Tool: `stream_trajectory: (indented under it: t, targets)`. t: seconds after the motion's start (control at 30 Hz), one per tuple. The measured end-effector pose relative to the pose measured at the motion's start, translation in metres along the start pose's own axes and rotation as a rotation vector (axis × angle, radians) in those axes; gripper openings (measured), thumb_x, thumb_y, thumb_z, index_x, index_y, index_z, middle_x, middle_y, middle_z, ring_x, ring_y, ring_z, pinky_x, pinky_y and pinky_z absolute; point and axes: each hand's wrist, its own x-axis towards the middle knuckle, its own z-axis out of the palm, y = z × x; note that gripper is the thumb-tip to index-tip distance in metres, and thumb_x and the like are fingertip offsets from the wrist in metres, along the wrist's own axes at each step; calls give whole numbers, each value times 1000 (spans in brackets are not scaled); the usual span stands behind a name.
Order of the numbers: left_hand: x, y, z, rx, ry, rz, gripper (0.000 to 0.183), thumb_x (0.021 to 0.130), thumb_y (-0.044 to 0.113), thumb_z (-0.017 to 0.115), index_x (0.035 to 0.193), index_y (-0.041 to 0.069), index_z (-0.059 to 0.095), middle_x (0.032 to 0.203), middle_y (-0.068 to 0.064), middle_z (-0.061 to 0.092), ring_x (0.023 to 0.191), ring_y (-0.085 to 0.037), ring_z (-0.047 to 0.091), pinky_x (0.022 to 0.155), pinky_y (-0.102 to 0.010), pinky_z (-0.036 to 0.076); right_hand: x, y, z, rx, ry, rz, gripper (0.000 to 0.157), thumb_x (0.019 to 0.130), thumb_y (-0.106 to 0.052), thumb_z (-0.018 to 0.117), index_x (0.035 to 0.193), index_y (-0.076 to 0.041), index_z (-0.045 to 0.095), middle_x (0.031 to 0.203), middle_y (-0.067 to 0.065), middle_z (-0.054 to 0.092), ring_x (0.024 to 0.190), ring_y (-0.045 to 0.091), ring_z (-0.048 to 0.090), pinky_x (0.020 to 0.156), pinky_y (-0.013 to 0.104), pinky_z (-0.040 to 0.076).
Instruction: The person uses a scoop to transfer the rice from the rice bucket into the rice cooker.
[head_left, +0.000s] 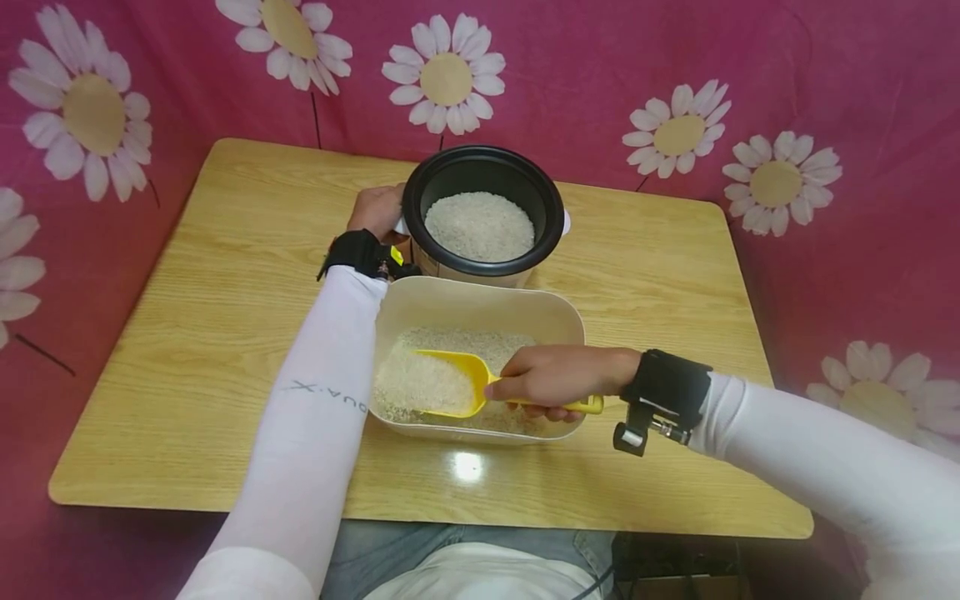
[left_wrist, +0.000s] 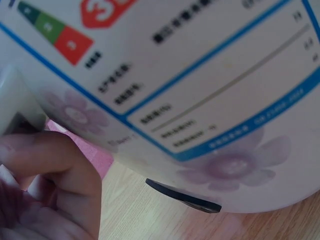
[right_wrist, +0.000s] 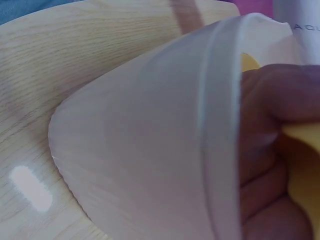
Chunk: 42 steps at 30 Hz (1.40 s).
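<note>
My left hand (head_left: 377, 208) grips the pale side handle (left_wrist: 17, 100) of a rice cooker (head_left: 480, 266); its fingers curl at the handle in the left wrist view. White rice (head_left: 480, 227) partly fills the cooker's dark interior. In front of it stands a cream plastic bin (head_left: 480, 302) with more rice spread over its bottom. My right hand (head_left: 562, 377) is wrapped around the handle of a yellow scoop (head_left: 477, 371), held inside the bin and heaped with rice. The right wrist view shows the bin's outer wall (right_wrist: 140, 125), with the fingers behind its rim.
Both vessels stand on a light wooden table (head_left: 247, 250) with rounded corners. A pink cloth (head_left: 555, 75) printed with white daisies surrounds it at the back and sides. My left forearm (head_left: 315, 400) passes along the bin's left side.
</note>
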Motion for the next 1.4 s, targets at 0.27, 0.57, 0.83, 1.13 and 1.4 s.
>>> stream_trajectory:
  t: [0.27,0.57,0.83,1.13,1.4]
  targets:
    - [-1,1,1,-7,1,3,43,98,49,63,121,13,71,98,-1,61,88,-15,58,64,-22,52,-20,5,-3,52,58,-32,41,106,-43,51,86,-11,64,58,-1,46,42,14,44,44,23,41]
    - [1,0,2,-3,6,22,40,98,48,63,115,12,72,93,-1,61,82,-14,59,61,-21,52,-38,16,-1,139,127,-60,36,106,-42,53,96,-9,64,64,1,48,45,16,44,44,24,40]
    - [5,-2,2,6,3,29,39,98,47,62,113,13,72,91,0,61,81,-13,59,61,-21,52,-47,24,2,232,180,-130,40,108,-41,49,95,-5,57,68,3,49,47,15,45,42,24,40]
    - [2,-1,0,-1,6,19,36,98,46,62,107,13,73,88,1,61,78,-13,59,62,-22,52,-56,22,-3,325,240,-150,43,108,-44,48,100,-3,56,69,4,52,48,17,46,42,26,40]
    - [2,-1,1,2,10,18,38,98,46,61,110,12,73,92,0,61,84,-14,59,63,-22,53,-62,16,-17,371,324,-101,49,106,-51,48,99,-3,53,68,2,52,49,17,47,45,27,41]
